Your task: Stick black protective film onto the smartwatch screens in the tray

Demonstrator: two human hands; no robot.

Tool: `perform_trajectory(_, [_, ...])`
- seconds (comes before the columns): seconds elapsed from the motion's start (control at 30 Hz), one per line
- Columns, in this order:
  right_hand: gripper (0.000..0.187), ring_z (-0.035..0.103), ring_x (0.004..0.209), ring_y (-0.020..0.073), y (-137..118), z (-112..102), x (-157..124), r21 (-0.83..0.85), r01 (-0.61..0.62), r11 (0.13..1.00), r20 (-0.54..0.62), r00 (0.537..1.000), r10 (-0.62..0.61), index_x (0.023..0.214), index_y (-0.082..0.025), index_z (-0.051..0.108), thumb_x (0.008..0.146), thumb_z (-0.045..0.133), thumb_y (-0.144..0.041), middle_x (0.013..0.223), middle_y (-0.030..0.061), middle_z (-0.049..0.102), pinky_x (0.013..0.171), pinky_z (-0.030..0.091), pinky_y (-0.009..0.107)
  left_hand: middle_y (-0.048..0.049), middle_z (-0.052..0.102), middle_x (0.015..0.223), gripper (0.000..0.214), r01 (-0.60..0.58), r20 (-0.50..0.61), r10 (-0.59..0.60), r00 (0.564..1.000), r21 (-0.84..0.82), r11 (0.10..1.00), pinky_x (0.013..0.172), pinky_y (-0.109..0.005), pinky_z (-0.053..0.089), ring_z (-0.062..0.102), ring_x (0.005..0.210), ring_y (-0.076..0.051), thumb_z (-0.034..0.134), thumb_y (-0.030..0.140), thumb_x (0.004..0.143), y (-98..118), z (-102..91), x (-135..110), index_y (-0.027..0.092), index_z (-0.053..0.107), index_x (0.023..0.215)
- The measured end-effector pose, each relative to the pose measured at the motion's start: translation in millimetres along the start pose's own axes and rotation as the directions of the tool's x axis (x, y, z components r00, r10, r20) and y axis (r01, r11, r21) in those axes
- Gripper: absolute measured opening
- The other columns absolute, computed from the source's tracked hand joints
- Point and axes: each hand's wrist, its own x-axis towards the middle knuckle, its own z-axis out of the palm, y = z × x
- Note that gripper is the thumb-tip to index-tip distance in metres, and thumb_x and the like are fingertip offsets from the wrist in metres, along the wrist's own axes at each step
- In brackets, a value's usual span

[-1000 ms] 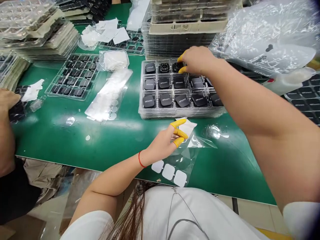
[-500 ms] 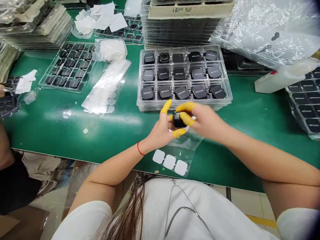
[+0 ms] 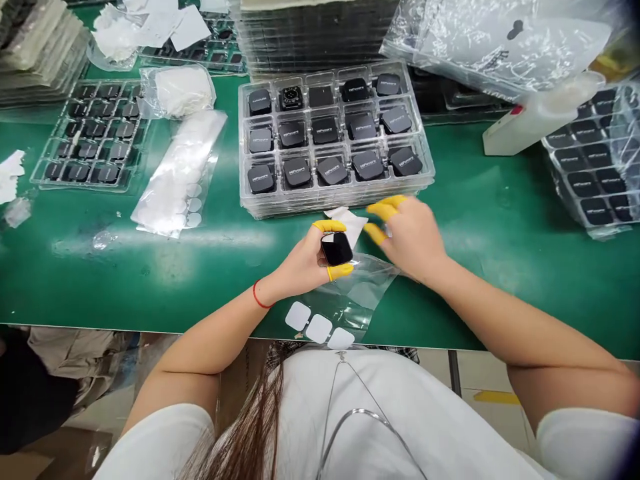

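Observation:
My left hand point(image 3: 313, 257), with yellow finger cots, grips a small square watch body point(image 3: 337, 249) by its edges. Its glossy black face is turned up and shows a pale reflection. To the right, my right hand point(image 3: 407, 233) holds nothing, its cotted fingers apart and slightly blurred. Just beyond those fingertips is a crumpled white wipe point(image 3: 350, 223), by the front of the tray. Below the hands lies a clear plastic sheet point(image 3: 373, 283) bearing white rounded-square stickers point(image 3: 319, 329).
Ahead stands a stack of clear trays point(image 3: 335, 193) holding black square pieces. A second tray point(image 3: 90, 133) and a sticker strip point(image 3: 173, 173) lie left. A white bottle point(image 3: 530, 123), plastic bags point(image 3: 480, 47) and another tray stack point(image 3: 590, 173) are right.
My right hand has moved off the watch body to the right, its fingers spreading. The watch body now shows its face in my left hand, and the wipe is in view. The camera view has shifted.

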Motion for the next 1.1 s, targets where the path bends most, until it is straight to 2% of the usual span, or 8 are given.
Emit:
perform_trajectory(0.17, [0.019, 0.058, 0.085, 0.0259, -30, 4, 22, 0.239, 0.05, 0.97, 0.157, 0.984, -0.09, 0.098, -0.012, 0.069, 0.088, 0.054, -0.015, 0.094, 0.0134, 0.066, 0.073, 0.042, 0.036, -0.0046, 0.064, 0.11, 0.055, -0.008, 0.013, 0.007, 1.0, 0.033, 0.999, 0.076, -0.024, 0.055, 0.064, 0.085, -0.011, 0.078, 0.028, 0.076, 1, -3.2, 0, 0.022, 0.05, 0.124])
perform_trajectory(0.3, [0.011, 0.057, 0.085, 0.0211, -37, -15, 5, 0.422, 0.223, 0.879, -0.145, 0.973, -0.178, 0.089, -0.02, 0.068, 0.092, 0.057, -0.022, 0.09, 0.0062, 0.066, 0.075, 0.042, 0.035, -0.0041, 0.066, 0.106, 0.056, -0.018, -0.049, 0.02, 0.999, 0.056, 0.998, 0.073, -0.023, 0.054, 0.065, 0.084, -0.012, 0.078, 0.027, 0.073, 0, -6.1, 1, 0.02, 0.052, 0.122])
perform_trajectory(0.4, [0.018, 0.054, 0.086, 0.0199, -45, -17, -5, 0.31, 0.503, 0.807, -0.367, 0.846, -0.387, 0.085, -0.024, 0.07, 0.096, 0.056, -0.025, 0.093, 0.0031, 0.067, 0.076, 0.039, 0.035, -0.0017, 0.067, 0.098, 0.051, -0.012, -0.005, 0.013, 1.0, 0.154, 0.988, 0.066, -0.022, 0.051, 0.062, 0.077, -0.011, 0.078, 0.024, 0.072, -2, -5.2, 0, 0.02, 0.056, 0.118])
perform_trajectory(0.53, [0.019, 0.051, 0.078, 0.0178, -52, -6, -4, 0.224, 0.51, 0.831, -0.48, 0.799, -0.362, 0.086, -0.023, 0.071, 0.097, 0.055, -0.024, 0.086, 0.0033, 0.065, 0.07, 0.035, 0.034, -0.0026, 0.067, 0.099, 0.052, 0.02, -0.001, -0.02, 1.0, 0.043, 0.999, 0.066, -0.023, 0.052, 0.063, 0.077, -0.012, 0.077, 0.03, 0.074, -2, -3.1, -1, 0.019, 0.054, 0.118])
perform_trajectory(0.7, [0.024, 0.05, 0.073, 0.0177, -52, -3, -5, 0.17, 0.49, 0.855, -0.419, 0.821, -0.387, 0.085, -0.026, 0.071, 0.097, 0.051, -0.021, 0.082, 0.0016, 0.066, 0.064, 0.033, 0.034, -0.0002, 0.067, 0.091, 0.05, 0.031, 0.045, -0.034, 0.998, 0.08, 0.996, 0.066, -0.023, 0.052, 0.063, 0.076, -0.012, 0.078, 0.026, 0.072, 2, -1.3, -2, 0.021, 0.056, 0.116])
perform_trajectory(0.9, [0.022, 0.059, 0.099, 0.0255, -26, -20, 6, 0.258, 0.167, 0.951, -0.323, 0.943, -0.078, 0.105, -0.019, 0.068, 0.1, 0.052, -0.033, 0.104, 0.0118, 0.068, 0.088, 0.047, 0.043, -0.0025, 0.065, 0.106, 0.058, 0.014, -0.092, -0.021, 0.996, -0.073, 0.997, 0.073, -0.024, 0.055, 0.065, 0.082, -0.012, 0.081, 0.023, 0.071, 8, 3.5, -4, 0.023, 0.055, 0.123])
perform_trajectory(1.03, [0.042, 0.063, 0.107, 0.0274, -21, -33, 3, 0.445, 0.278, 0.851, -0.048, 0.957, -0.288, 0.127, -0.025, 0.06, 0.09, 0.066, -0.044, 0.12, 0.0067, 0.067, 0.086, 0.053, 0.043, -0.0036, 0.067, 0.109, 0.059, -0.082, -0.137, 0.067, 0.988, -0.109, 0.991, 0.083, -0.03, 0.056, 0.07, 0.093, -0.018, 0.081, 0.032, 0.074, 12, -2.9, -4, 0.026, 0.053, 0.126])
perform_trajectory(1.1, [0.028, 0.067, 0.094, 0.0241, -26, -41, -3, 0.465, 0.334, 0.82, 0.015, 0.923, -0.384, 0.122, -0.026, 0.063, 0.095, 0.06, -0.032, 0.108, 0.0033, 0.072, 0.084, 0.054, 0.042, -0.0055, 0.067, 0.113, 0.06, -0.112, -0.137, 0.087, 0.987, -0.179, 0.977, 0.093, -0.037, 0.055, 0.07, 0.104, -0.024, 0.081, 0.037, 0.074, 13, -8.4, -2, 0.025, 0.051, 0.126])
